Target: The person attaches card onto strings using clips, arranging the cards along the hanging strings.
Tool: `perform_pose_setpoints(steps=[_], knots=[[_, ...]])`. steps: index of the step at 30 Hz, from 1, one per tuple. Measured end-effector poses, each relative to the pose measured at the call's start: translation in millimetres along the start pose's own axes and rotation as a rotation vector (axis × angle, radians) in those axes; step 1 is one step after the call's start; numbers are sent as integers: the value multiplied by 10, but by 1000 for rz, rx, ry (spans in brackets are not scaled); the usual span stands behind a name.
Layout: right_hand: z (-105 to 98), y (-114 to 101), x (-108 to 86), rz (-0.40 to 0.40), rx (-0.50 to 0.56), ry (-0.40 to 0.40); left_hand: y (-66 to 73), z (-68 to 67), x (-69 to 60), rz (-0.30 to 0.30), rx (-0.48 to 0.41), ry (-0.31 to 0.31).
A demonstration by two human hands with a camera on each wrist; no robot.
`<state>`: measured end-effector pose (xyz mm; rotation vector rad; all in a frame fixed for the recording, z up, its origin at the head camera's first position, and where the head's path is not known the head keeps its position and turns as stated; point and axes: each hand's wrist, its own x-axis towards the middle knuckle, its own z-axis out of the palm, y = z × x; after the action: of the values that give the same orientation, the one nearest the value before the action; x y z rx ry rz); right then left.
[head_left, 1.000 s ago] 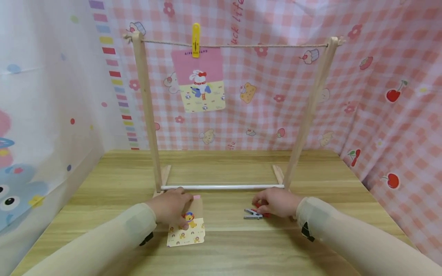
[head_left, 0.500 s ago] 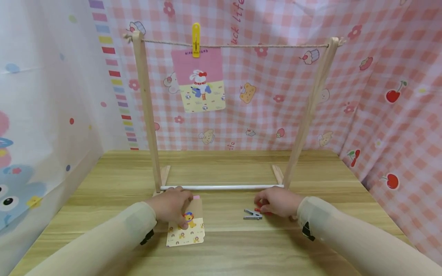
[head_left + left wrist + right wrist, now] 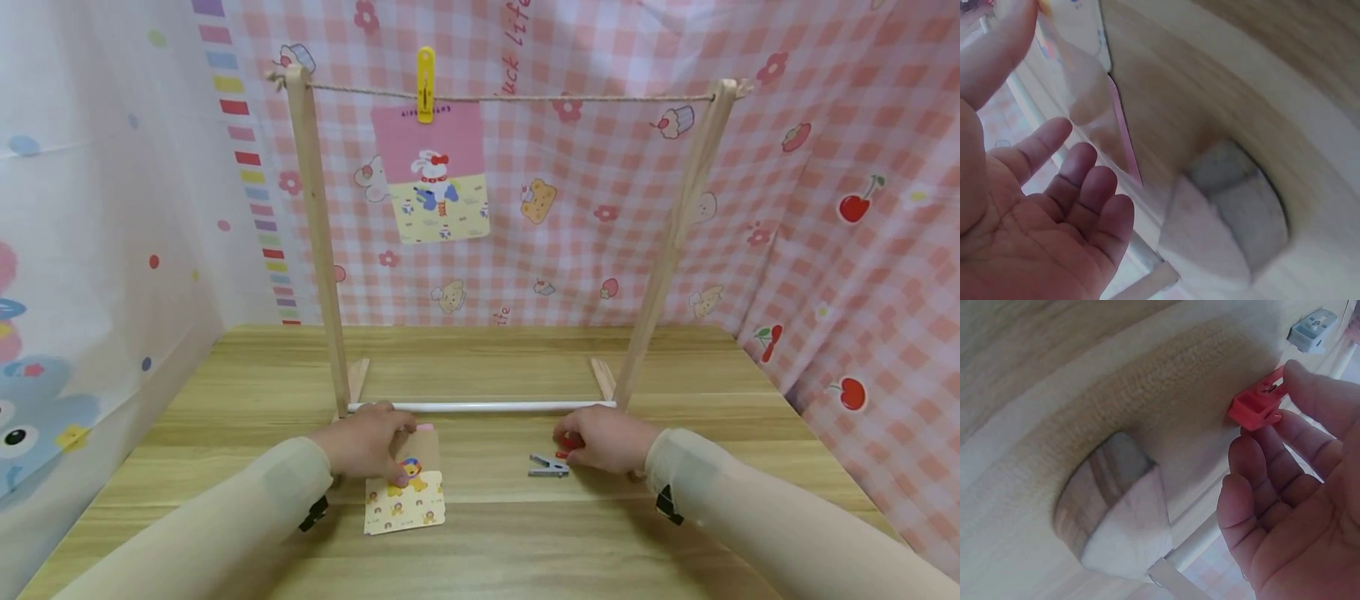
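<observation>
A card with a lion picture [image 3: 405,508] lies on the table at left centre; my left hand [image 3: 366,442] is over its upper left part, thumb on it. In the left wrist view my left hand [image 3: 1035,231] has loosely bent fingers beside the card [image 3: 1085,34]. My right hand [image 3: 611,437] pinches a red clip [image 3: 1250,411] between thumb and forefinger, close to the tabletop. Just left of it in the head view lies a grey clip [image 3: 548,467]. The right wrist view shows my right hand [image 3: 1310,512] with its other fingers bent.
Beyond the hands stands a wooden frame [image 3: 318,225] with a white bottom rod [image 3: 480,407] and a string [image 3: 600,99] across its top. A yellow clip [image 3: 425,83] holds a pink and yellow card [image 3: 438,183] on the string. Patterned cloth [image 3: 525,275] hangs behind.
My left hand has shifted slightly left and away from me, the lion card moving a little under the thumb. My right hand and the red clip have edged right from the grey clip.
</observation>
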<state>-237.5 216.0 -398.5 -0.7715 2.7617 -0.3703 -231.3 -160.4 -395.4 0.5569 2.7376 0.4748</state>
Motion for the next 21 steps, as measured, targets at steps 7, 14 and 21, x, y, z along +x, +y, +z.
perform_pose_setpoints(steps=[7,14,21], knots=[[-5,-8,-3,2,-23,-3,-45,-37,-54,-17,46,26],[10,-4,-7,-5,-42,11,-57,-57,-68,-38,74,-16],[26,5,-22,-46,-45,33,-43,-46,-58,-44,68,-10]])
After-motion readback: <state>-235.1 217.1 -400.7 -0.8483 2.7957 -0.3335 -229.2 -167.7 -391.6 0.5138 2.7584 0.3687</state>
